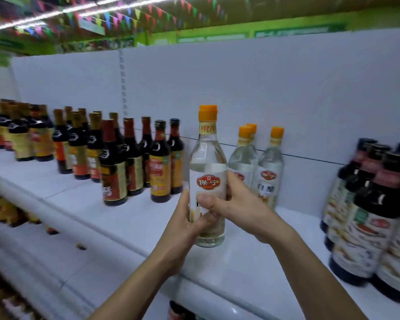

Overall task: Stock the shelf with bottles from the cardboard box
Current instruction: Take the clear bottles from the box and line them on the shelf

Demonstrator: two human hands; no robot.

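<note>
Your left hand (183,224) and right hand (237,205) gripping the clear orange-capped glass bottle (207,167), standing upright, cap pointing up, resting on the white shelf (252,257), holding clear liquid

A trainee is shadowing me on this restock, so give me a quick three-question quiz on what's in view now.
1. True or false: the left hand and right hand both grip the clear bottle.
2. Its cap is: A red, B orange, C blue.
3. Fill in: the matching clear bottles on the shelf stand to its ____.
Key: 1 true; 2 B; 3 right.
</note>
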